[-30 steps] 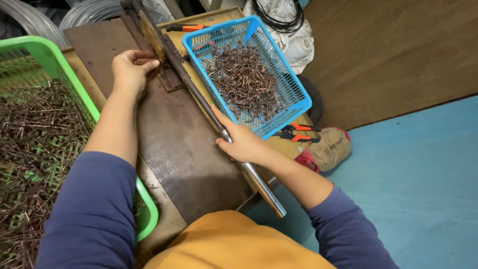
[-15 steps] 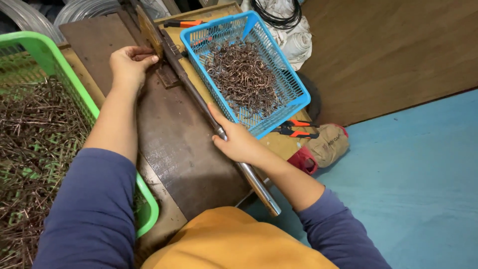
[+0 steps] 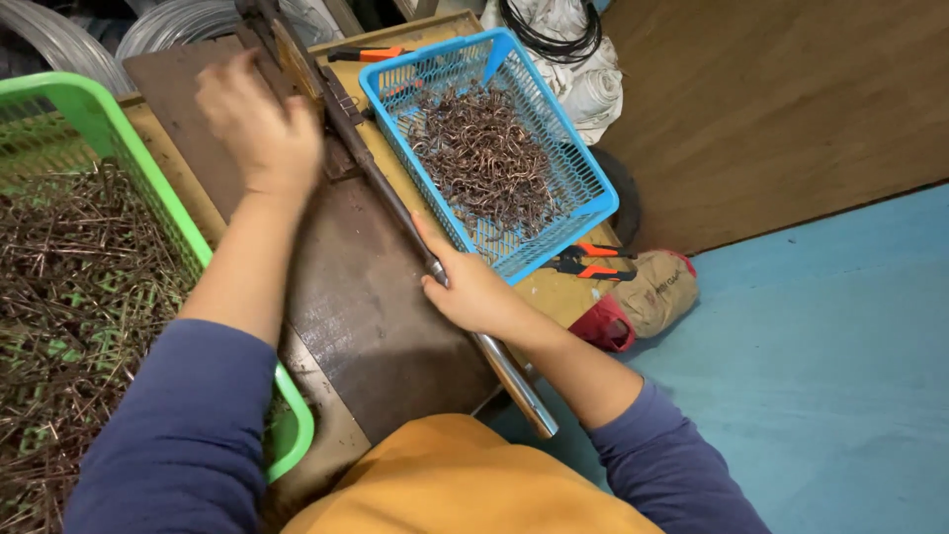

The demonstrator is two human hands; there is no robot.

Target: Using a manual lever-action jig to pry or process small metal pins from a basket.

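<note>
The dark metal surface point(image 3: 366, 316) is seen between two baskets. The green basket point(image 3: 148, 188) at the left is heaped with straight wire pieces point(image 3: 69, 297), so much is judged left; the blue basket point(image 3: 583, 188) at the right holds a smaller pile of bent pieces point(image 3: 484, 158), judged done. The long lever point(image 3: 395, 213) is clasped in the closed grip of the right hand point(image 3: 474, 292). The left hand point(image 3: 257, 129) is pressed, fingers curled, at the lever's hinge; its contents cannot be told. Open floor is noted to the right; the baskets crowd both edges.
</note>
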